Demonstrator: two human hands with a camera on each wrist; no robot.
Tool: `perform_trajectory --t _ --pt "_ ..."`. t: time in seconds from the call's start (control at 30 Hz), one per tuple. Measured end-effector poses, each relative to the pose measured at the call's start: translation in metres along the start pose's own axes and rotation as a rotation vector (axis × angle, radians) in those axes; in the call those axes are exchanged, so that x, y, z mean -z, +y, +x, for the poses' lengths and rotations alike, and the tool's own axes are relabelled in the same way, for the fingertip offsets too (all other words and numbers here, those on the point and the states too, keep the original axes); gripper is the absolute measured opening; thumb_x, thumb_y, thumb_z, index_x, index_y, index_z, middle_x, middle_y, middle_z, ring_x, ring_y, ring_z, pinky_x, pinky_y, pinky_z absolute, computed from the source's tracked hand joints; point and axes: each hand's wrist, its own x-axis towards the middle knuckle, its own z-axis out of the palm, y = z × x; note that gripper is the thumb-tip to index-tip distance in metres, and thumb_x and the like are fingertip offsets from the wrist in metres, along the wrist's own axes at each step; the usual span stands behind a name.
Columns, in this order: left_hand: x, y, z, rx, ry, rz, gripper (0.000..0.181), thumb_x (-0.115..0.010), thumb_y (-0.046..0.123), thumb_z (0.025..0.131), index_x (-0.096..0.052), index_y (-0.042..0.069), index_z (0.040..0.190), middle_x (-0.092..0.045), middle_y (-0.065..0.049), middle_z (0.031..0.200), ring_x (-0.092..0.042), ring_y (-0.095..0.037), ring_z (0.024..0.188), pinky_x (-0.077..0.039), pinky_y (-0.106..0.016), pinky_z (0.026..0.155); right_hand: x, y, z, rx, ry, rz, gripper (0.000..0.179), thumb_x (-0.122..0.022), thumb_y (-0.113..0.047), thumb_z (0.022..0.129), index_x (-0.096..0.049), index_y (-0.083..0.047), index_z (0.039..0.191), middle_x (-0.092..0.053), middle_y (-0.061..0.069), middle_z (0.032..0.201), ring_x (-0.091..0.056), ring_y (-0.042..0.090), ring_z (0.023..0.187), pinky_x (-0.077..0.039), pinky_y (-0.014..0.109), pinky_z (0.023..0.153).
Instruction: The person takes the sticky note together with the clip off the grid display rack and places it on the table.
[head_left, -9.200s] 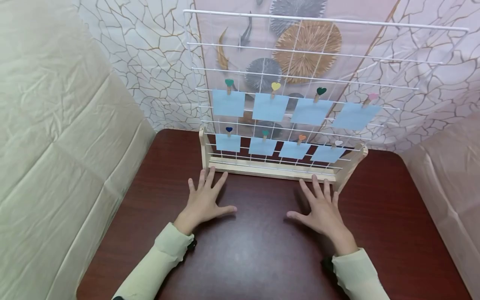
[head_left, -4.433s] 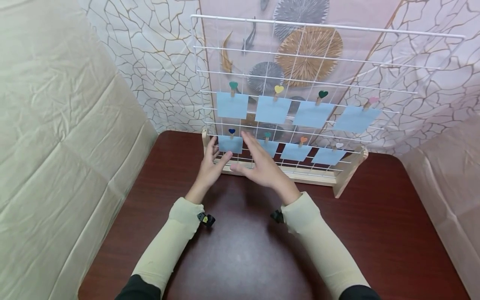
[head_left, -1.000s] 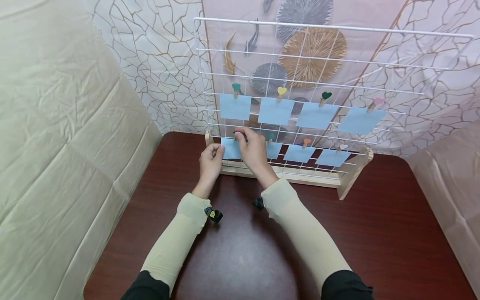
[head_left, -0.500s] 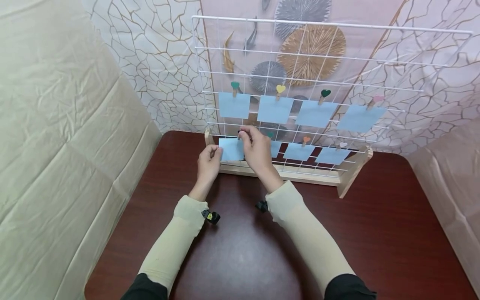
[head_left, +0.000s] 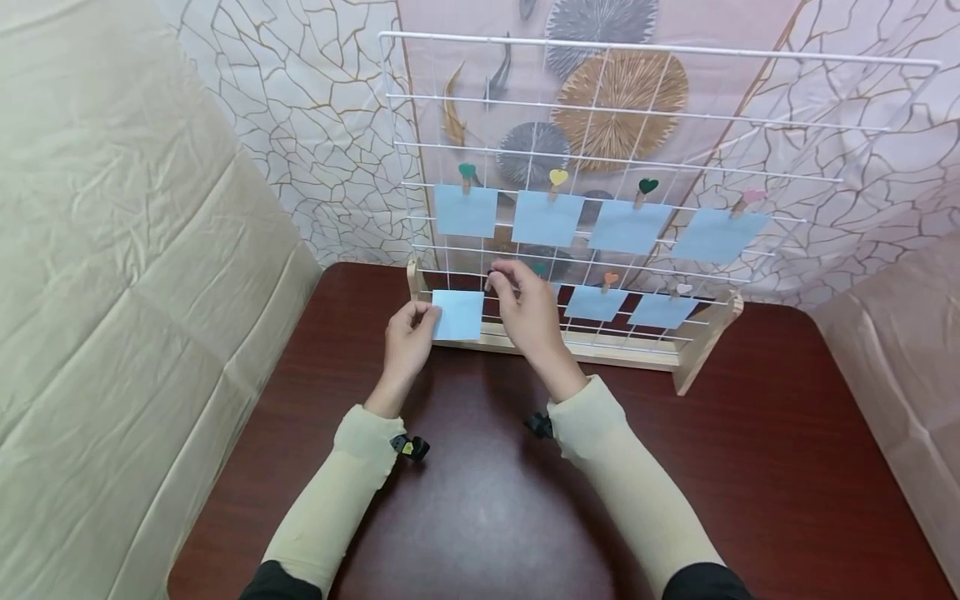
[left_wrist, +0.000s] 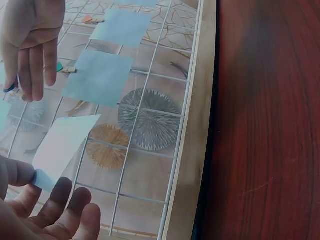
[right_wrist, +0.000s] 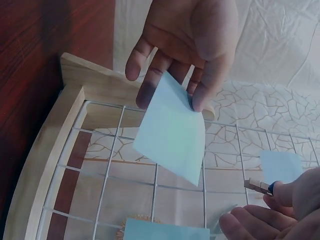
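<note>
My left hand (head_left: 408,337) pinches a light blue paper note (head_left: 458,315) by its left edge, in front of the lower left of a white wire grid (head_left: 600,110). In the right wrist view the whole note (right_wrist: 172,130) shows, with no clip on it. To its right, my right hand (head_left: 528,315) pinches a small wooden clothespin (right_wrist: 258,186) with a dark blue heart on its end, apart from the note. Other blue notes hang on the grid: an upper row under heart clothespins, such as the yellow one (head_left: 558,177), and a lower row with an orange one (head_left: 611,279).
The grid stands in a pale wooden base (head_left: 630,356) with side feet (head_left: 701,350) on a dark red-brown table (head_left: 480,500). Behind it hangs a patterned cloth (head_left: 300,100); beige cloth (head_left: 135,333) closes off the left side.
Both hands came from the table to the lower left note. The right hand took off its dark blue clothespin and moved right; the left hand drew the note down and away from the grid.
</note>
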Motion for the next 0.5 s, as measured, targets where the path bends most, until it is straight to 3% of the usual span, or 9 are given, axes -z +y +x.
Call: perform_trajectory --t 0.07,0.17,0.3,0.5 --pt "0.001 -0.001 -0.003 -0.003 -0.005 -0.016 0.017 -0.068 0.017 0.102 -0.075 0.001 0.101 -0.064 -0.003 0.085 -0.054 -0.014 0.078 -0.044 -0.027 0.073 0.003 0.001 -0.003 0.002 0.003 0.011 0.023 -0.061 -0.010 0.108 -0.071 0.004 0.123 -0.078 0.015 0.100 -0.073 0.031 0.111 -0.060 0.046 0.088" --pt "0.004 -0.001 -0.006 -0.012 -0.010 -0.042 0.017 -0.069 0.015 0.102 -0.075 -0.001 0.102 -0.066 -0.004 0.085 -0.055 -0.011 0.074 -0.046 -0.024 0.068 0.008 0.003 -0.007 0.008 0.012 0.007 0.022 -0.063 -0.008 0.107 -0.072 0.005 0.121 -0.078 0.015 0.098 -0.075 0.031 0.099 -0.059 0.046 0.083" --pt "0.008 -0.002 -0.010 -0.039 -0.011 -0.051 0.016 -0.071 0.013 0.101 -0.076 -0.002 0.101 -0.067 -0.004 0.082 -0.056 -0.009 0.071 -0.046 -0.021 0.064 0.016 0.008 -0.011 -0.025 0.014 -0.006 0.022 -0.063 -0.009 0.106 -0.073 0.004 0.122 -0.078 0.016 0.103 -0.075 0.031 0.095 -0.058 0.046 0.082" --pt "0.014 -0.009 -0.019 -0.078 -0.017 -0.024 0.014 -0.074 0.009 0.098 -0.079 -0.004 0.099 -0.063 0.000 0.074 -0.052 -0.010 0.069 -0.042 -0.021 0.063 0.028 0.016 -0.020 -0.080 0.011 -0.009 0.023 -0.063 -0.009 0.107 -0.073 0.005 0.122 -0.078 0.019 0.110 -0.074 0.032 0.104 -0.057 0.048 0.087"
